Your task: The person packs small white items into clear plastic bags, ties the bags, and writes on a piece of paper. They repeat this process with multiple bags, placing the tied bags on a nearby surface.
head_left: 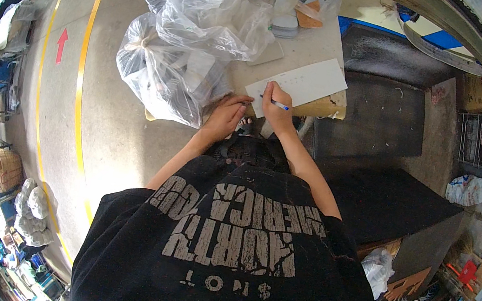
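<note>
A long white sheet of paper (314, 84) lies slantwise along the near edge of the table, with small marks on it. My right hand (275, 115) holds a white pen with a blue end (283, 106) over the left part of this sheet. The fingers close around the pen, and its tip is too small to make out. At the sheet's near left corner rests my left hand (225, 117), fingers stretched out and nothing visible in it. Just beyond and left of it sits a knotted clear plastic bag (162, 69) with grey pieces inside.
More clear plastic bags (212, 23) cover the far left of the table. Stacked grey pieces (285, 26) and a brown piece (309, 14) lie beside them. Dark panels (377, 110) stand to the right. Yellow lines (90, 27) and a red arrow (61, 46) mark the floor at left.
</note>
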Demonstrator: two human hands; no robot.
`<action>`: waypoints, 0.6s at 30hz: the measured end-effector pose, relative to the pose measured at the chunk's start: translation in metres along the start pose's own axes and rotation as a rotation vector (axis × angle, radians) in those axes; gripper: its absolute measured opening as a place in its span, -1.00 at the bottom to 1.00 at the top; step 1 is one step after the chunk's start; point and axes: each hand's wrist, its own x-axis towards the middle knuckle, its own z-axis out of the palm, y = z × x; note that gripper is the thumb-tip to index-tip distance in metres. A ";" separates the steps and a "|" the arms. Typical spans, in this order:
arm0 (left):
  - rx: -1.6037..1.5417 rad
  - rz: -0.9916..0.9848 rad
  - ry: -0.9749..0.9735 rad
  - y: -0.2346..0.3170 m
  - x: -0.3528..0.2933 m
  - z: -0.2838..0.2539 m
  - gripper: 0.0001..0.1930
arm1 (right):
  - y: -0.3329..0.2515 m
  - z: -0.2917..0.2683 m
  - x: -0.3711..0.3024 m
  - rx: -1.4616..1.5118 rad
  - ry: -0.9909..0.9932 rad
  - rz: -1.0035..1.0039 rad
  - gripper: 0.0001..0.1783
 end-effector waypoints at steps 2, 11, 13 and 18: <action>-0.002 -0.010 -0.003 0.000 0.000 0.000 -0.70 | 0.000 0.000 0.000 0.001 0.025 -0.010 -0.65; -0.025 -0.002 -0.024 -0.013 -0.002 0.003 -0.70 | 0.004 0.001 0.001 0.060 0.095 -0.050 -0.62; -0.048 -0.009 -0.028 -0.012 0.000 0.003 -0.69 | 0.014 0.004 -0.001 0.212 0.161 0.029 -0.60; -0.172 -0.090 0.046 -0.015 -0.005 0.003 -0.71 | 0.023 -0.011 -0.009 0.653 0.145 0.410 -0.63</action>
